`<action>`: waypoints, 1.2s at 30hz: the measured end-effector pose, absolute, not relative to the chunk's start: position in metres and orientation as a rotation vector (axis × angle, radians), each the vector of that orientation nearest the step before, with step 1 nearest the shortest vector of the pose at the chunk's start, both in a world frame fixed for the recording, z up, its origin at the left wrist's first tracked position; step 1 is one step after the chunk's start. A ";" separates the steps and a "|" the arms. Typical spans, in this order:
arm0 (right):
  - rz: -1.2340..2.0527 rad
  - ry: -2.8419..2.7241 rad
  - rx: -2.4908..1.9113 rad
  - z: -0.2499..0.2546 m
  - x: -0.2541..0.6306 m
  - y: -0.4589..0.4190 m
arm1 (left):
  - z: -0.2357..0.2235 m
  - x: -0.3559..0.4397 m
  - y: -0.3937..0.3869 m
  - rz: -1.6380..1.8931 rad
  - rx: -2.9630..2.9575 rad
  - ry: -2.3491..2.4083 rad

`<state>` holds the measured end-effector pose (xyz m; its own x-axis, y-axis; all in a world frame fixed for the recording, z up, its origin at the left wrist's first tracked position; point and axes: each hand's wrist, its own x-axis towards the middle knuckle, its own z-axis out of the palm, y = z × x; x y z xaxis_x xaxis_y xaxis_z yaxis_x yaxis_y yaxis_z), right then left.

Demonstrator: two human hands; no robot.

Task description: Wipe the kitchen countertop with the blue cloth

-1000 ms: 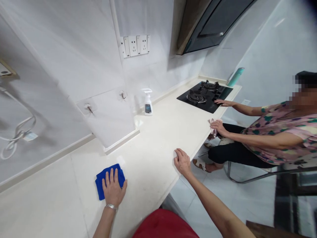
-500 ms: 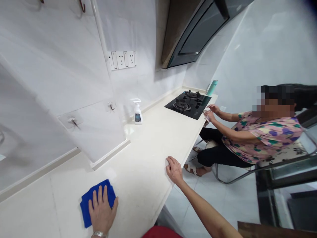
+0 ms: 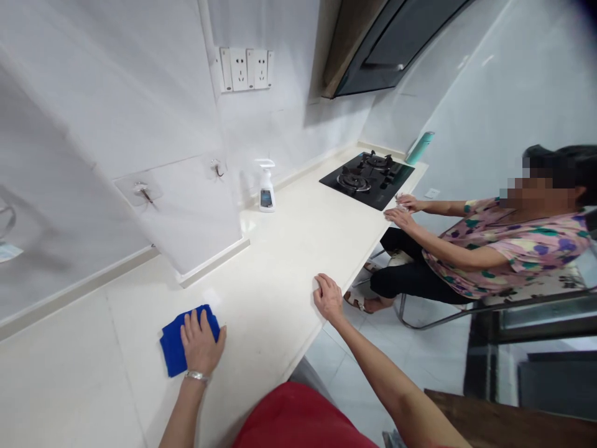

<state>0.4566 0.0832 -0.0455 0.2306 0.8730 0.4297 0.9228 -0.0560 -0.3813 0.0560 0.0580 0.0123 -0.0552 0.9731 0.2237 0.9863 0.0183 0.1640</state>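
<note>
My left hand (image 3: 202,343) lies flat on the right part of a folded blue cloth (image 3: 173,346), fingers stretched out and pressing it to the white countertop (image 3: 284,267). A metal-banded watch or bracelet (image 3: 196,376) circles that wrist. Close to the counter's front edge rests my right hand (image 3: 328,297), its fingers apart and slightly bent, with nothing in them. Beyond both hands a white spray bottle (image 3: 267,191) stands upright near the wall.
A black gas stove (image 3: 368,179) is set in the counter's far end, beside a teal cylinder (image 3: 420,147). A range hood (image 3: 396,46) hangs above. At the right a person (image 3: 508,246) sits on a chair, hands at the counter edge. Wall hooks (image 3: 144,193) and sockets (image 3: 247,70) are at the left.
The view has tilted down, so the counter appears higher. My left fingers have drawn closer together on the cloth. The seated person's hands have lowered to the counter edge.
</note>
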 end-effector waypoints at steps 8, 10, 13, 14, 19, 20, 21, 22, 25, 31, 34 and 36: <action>-0.115 -1.651 -1.919 -0.044 0.457 0.082 | 0.007 0.068 0.053 -0.490 -2.080 -2.218; -0.123 -1.646 -1.919 -0.043 0.456 0.082 | 0.005 0.066 0.054 -0.493 -2.071 -2.214; -0.126 -1.647 -1.901 -0.043 0.455 0.080 | -0.001 0.064 0.053 -0.506 -2.059 -2.195; -0.130 -1.648 -1.898 -0.044 0.455 0.079 | -0.003 0.062 0.054 -0.509 -2.054 -2.186; -0.180 -1.672 -1.892 -0.054 0.458 0.076 | -0.009 0.037 0.072 -0.501 -1.934 -2.241; -0.186 -1.679 -1.890 -0.055 0.459 0.076 | -0.008 0.028 0.079 -0.486 -1.906 -2.265; -0.190 -1.683 -1.887 -0.057 0.459 0.076 | -0.007 0.019 0.086 -0.465 -1.889 -2.286; -0.192 -1.687 -1.885 -0.057 0.460 0.076 | -0.006 0.010 0.094 -0.443 -1.883 -2.303; -0.191 -1.702 -1.889 -0.058 0.460 0.075 | 0.000 -0.013 0.120 -0.384 -1.887 -2.361; -0.167 -1.739 -1.886 -0.063 0.465 0.075 | 0.008 -0.039 0.176 -0.365 -1.901 -2.424; -0.145 -1.754 -1.882 -0.066 0.471 0.076 | 0.008 -0.049 0.206 -0.395 -1.901 -2.418; -0.124 -1.758 -1.886 -0.068 0.474 0.076 | 0.007 -0.056 0.226 -0.413 -1.899 -2.413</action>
